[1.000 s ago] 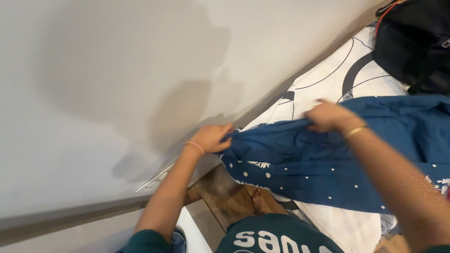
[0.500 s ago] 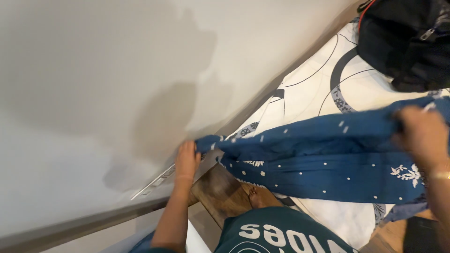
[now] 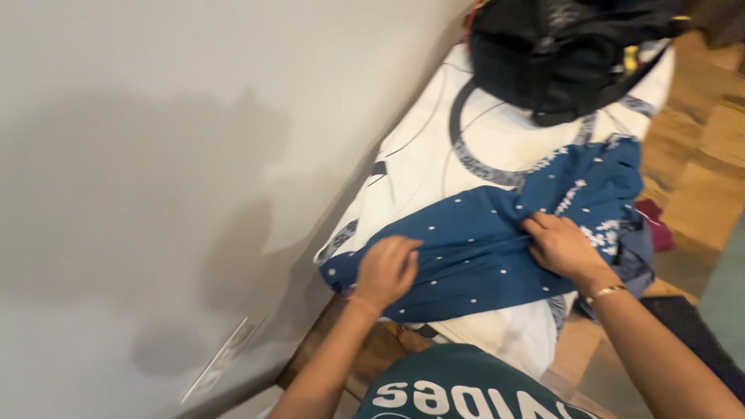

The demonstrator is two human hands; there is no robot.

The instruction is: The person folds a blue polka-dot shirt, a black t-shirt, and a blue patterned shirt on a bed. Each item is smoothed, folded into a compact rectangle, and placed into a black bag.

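Head view, looking down along a narrow bed against a wall. Blue dotted garment (image 3: 473, 248) lies across the white patterned sheet (image 3: 434, 155), spread from about 8 o'clock to 2 o'clock of the frame, near the foot end of the bed.

Left hand (image 3: 386, 270) sits on the garment's lower left end at 7 o'clock, fingers curled and bunched down into the cloth; looks like it pins or grips a fold, though the fingertips are tucked under, so a full clamp cannot be confirmed. Right hand (image 3: 560, 247) is at roughly 4 o'clock of centre, fingers pinched together on a gathered ridge of the fabric, with a thin bangle on the wrist. Cloth between the two hands is fairly taut and flat, probably because both ends are held down at once.

White embroidered trim shows just beyond the right hand, toward 2 o'clock, where the garment hangs over the bed edge.

Black bag (image 3: 559, 54) rests at the far end of the bed, 1 o'clock, well apart from both hands. Wood floor (image 3: 698, 155) lies to the right.
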